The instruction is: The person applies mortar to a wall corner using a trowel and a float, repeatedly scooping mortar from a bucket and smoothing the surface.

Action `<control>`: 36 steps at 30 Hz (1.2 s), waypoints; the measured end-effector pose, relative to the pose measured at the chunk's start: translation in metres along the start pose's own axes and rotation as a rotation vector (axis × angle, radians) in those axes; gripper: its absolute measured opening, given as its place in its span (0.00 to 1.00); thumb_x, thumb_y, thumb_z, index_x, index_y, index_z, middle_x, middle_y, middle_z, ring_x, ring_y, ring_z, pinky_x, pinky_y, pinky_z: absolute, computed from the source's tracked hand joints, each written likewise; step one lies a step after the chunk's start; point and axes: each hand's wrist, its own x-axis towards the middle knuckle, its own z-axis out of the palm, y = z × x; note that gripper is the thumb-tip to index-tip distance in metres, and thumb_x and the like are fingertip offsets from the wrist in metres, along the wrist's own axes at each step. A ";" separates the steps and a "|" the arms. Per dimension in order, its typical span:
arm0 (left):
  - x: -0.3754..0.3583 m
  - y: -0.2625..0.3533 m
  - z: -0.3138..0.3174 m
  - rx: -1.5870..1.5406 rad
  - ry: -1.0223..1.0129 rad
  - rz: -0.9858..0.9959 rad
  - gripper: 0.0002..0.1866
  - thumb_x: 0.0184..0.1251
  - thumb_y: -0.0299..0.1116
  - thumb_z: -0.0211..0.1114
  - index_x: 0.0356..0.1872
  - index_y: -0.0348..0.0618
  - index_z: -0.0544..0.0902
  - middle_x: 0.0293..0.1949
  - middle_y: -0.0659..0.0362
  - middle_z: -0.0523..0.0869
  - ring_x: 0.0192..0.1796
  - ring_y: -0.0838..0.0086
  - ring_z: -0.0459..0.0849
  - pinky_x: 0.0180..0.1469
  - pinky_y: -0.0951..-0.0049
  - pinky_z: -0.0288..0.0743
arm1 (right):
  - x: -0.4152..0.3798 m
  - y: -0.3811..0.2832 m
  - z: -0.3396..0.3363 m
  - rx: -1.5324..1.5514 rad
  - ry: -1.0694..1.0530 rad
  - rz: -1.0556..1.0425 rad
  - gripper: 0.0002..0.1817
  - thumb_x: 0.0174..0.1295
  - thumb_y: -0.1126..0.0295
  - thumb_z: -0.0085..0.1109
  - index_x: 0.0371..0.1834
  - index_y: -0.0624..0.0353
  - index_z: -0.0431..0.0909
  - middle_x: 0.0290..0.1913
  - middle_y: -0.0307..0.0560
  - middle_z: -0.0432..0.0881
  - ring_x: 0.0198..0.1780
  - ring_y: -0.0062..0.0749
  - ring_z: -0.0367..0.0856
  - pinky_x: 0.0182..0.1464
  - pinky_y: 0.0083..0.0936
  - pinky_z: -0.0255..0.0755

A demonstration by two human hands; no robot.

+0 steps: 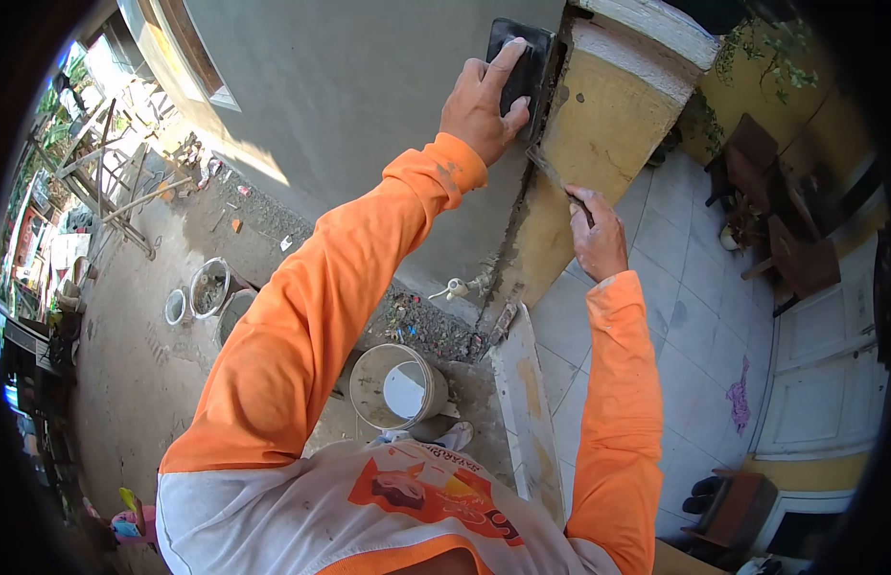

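My left hand is closed around a black plastering float, which lies against the grey plastered wall near its right-hand corner. Lower and to the right, my right hand grips the dark handle of a narrow trowel. Its blade tip points up and left, at the seam where the grey plaster meets the yellow wall. Both sleeves are orange, and the left cuff carries a grey smear.
Below me stands a bucket with water in it. Several smaller pails, one a mortar pail, sit on the ground to the left. A wall tap juts out low down. Right of the low wall lies a tiled porch with chairs.
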 end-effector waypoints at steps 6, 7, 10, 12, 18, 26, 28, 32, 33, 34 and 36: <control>0.001 0.000 0.000 -0.001 -0.016 -0.019 0.39 0.56 0.30 0.71 0.71 0.62 0.65 0.38 0.54 0.72 0.37 0.59 0.75 0.43 0.64 0.75 | 0.038 -0.037 -0.023 0.023 0.153 -0.051 0.15 0.63 0.77 0.52 0.52 0.56 0.79 0.45 0.55 0.82 0.47 0.49 0.81 0.53 0.34 0.73; 0.000 0.000 0.001 -0.001 0.008 0.012 0.39 0.56 0.30 0.71 0.70 0.62 0.65 0.38 0.54 0.72 0.37 0.60 0.75 0.43 0.64 0.75 | 0.050 -0.044 -0.027 -0.007 0.204 -0.090 0.15 0.63 0.77 0.52 0.53 0.56 0.79 0.45 0.54 0.82 0.47 0.48 0.81 0.52 0.34 0.73; 0.001 0.001 0.000 0.012 -0.007 -0.006 0.39 0.56 0.31 0.71 0.70 0.62 0.66 0.38 0.54 0.72 0.37 0.59 0.76 0.44 0.63 0.75 | 0.074 -0.051 -0.031 -0.039 0.206 -0.138 0.15 0.64 0.76 0.53 0.53 0.56 0.79 0.45 0.54 0.82 0.48 0.47 0.81 0.52 0.34 0.73; 0.001 0.002 -0.001 0.019 -0.006 -0.015 0.39 0.56 0.31 0.71 0.70 0.61 0.66 0.38 0.54 0.73 0.37 0.59 0.76 0.44 0.63 0.76 | 0.081 -0.050 -0.028 -0.019 0.202 -0.123 0.14 0.64 0.76 0.53 0.53 0.56 0.79 0.45 0.54 0.82 0.48 0.47 0.82 0.52 0.34 0.73; 0.000 -0.001 0.001 0.017 0.000 -0.009 0.38 0.56 0.31 0.71 0.70 0.61 0.66 0.39 0.55 0.73 0.38 0.59 0.76 0.44 0.63 0.76 | 0.071 -0.039 -0.023 0.030 0.140 -0.072 0.14 0.64 0.77 0.52 0.53 0.56 0.78 0.45 0.54 0.82 0.47 0.47 0.82 0.52 0.33 0.73; 0.000 -0.001 0.001 0.011 0.006 -0.002 0.38 0.56 0.31 0.71 0.70 0.62 0.66 0.39 0.55 0.73 0.38 0.60 0.76 0.44 0.64 0.76 | 0.033 -0.012 -0.003 0.040 0.061 0.005 0.14 0.64 0.76 0.52 0.53 0.57 0.77 0.45 0.55 0.82 0.47 0.49 0.81 0.53 0.34 0.72; 0.000 -0.001 0.002 0.010 0.004 -0.007 0.38 0.56 0.31 0.71 0.70 0.62 0.66 0.39 0.55 0.73 0.38 0.60 0.76 0.44 0.64 0.76 | 0.022 -0.005 0.000 0.039 0.046 -0.002 0.14 0.64 0.76 0.51 0.53 0.57 0.77 0.44 0.55 0.81 0.47 0.48 0.81 0.53 0.34 0.72; 0.001 0.000 0.001 0.012 0.006 -0.009 0.38 0.57 0.31 0.71 0.70 0.62 0.66 0.39 0.55 0.73 0.38 0.60 0.76 0.44 0.64 0.75 | 0.015 -0.005 -0.007 0.032 0.002 0.081 0.15 0.64 0.77 0.51 0.53 0.58 0.78 0.42 0.53 0.81 0.44 0.44 0.81 0.51 0.31 0.73; 0.001 0.001 0.001 0.015 0.006 -0.014 0.38 0.56 0.31 0.71 0.70 0.61 0.66 0.39 0.55 0.74 0.38 0.60 0.76 0.44 0.64 0.75 | 0.022 -0.011 -0.010 0.031 0.004 0.078 0.15 0.64 0.77 0.51 0.53 0.58 0.78 0.42 0.53 0.81 0.44 0.44 0.81 0.51 0.31 0.73; 0.000 0.001 0.001 0.017 0.003 -0.019 0.38 0.56 0.31 0.71 0.70 0.61 0.67 0.39 0.54 0.74 0.38 0.60 0.76 0.44 0.64 0.75 | 0.034 -0.024 -0.014 0.095 0.085 0.044 0.15 0.64 0.77 0.51 0.53 0.58 0.78 0.42 0.52 0.81 0.42 0.41 0.81 0.50 0.30 0.73; 0.000 0.002 0.001 0.009 -0.001 -0.016 0.38 0.56 0.30 0.71 0.70 0.60 0.67 0.39 0.54 0.74 0.38 0.60 0.76 0.44 0.64 0.75 | 0.057 -0.041 -0.020 0.177 0.196 -0.031 0.15 0.65 0.75 0.51 0.54 0.58 0.78 0.42 0.51 0.82 0.38 0.36 0.81 0.47 0.27 0.73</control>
